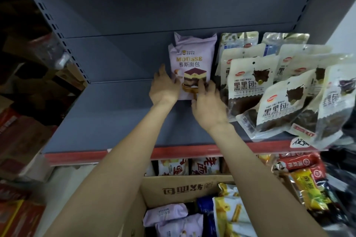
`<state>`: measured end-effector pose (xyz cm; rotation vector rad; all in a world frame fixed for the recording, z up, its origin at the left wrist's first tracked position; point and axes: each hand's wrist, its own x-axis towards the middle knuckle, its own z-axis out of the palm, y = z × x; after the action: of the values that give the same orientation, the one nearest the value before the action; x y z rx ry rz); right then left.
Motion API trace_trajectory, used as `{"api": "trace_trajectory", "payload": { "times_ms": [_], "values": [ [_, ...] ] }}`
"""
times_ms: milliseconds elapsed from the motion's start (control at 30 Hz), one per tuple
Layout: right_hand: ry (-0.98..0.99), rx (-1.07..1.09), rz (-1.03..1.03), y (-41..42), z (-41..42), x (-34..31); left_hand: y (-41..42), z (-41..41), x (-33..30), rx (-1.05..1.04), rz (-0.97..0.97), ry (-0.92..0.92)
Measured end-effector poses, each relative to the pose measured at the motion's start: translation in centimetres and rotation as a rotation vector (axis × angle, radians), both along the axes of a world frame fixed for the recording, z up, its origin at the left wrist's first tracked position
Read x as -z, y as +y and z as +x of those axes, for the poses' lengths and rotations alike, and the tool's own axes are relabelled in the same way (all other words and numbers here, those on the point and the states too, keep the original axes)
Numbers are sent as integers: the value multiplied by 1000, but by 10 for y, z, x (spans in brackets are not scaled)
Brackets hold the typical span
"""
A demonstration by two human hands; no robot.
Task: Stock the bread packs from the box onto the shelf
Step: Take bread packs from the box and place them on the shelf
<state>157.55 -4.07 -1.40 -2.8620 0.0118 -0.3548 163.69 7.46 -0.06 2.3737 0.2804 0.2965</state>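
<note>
Standing up at twelve o'clock on the shelf [119, 121], the purple mousse pack [189, 63] looks light, puffy and slippery. The left hand [163, 87] and right hand [209, 105], fingers straight, press its bottom edges. Hold both sides softly; squeezing would squash the bread.

Both hands steady a lilac mousse bread pack [189, 63] standing upright near the back of the grey shelf [115, 117]: the left hand [163, 88] touches its left edge, the right hand [207, 102] its lower right corner. More lilac packs lie in the cardboard box [183, 188] below the shelf's front edge
</note>
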Motion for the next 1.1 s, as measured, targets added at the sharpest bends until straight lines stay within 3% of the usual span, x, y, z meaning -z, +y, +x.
{"api": "trace_trajectory", "payload": {
  "times_ms": [233, 333, 433, 633, 800, 933, 1100],
  "values": [
    [-360, -193, 253, -10, -82, 1, 13, -105, -11, 142, -137, -228],
    [-355, -220, 330, -22, -136, 17, 15, -156, -2, 249, -304, -232],
    [-198, -232, 373, -35, -185, 50, 18, -201, 25, 375, -332, -130],
    [210, -233, 307, -51, -244, 144, 33, -257, 138, 504, 202, 94],
    [514, -222, 218, -36, -236, 213, 48, -258, 226, 450, 431, 461],
    [596, -397, -72, -11, -202, 262, 58, -250, 283, 415, 515, 637],
    [648, -508, -470, 12, -185, 313, 60, -252, 333, 445, 730, 559]
  ]
}}
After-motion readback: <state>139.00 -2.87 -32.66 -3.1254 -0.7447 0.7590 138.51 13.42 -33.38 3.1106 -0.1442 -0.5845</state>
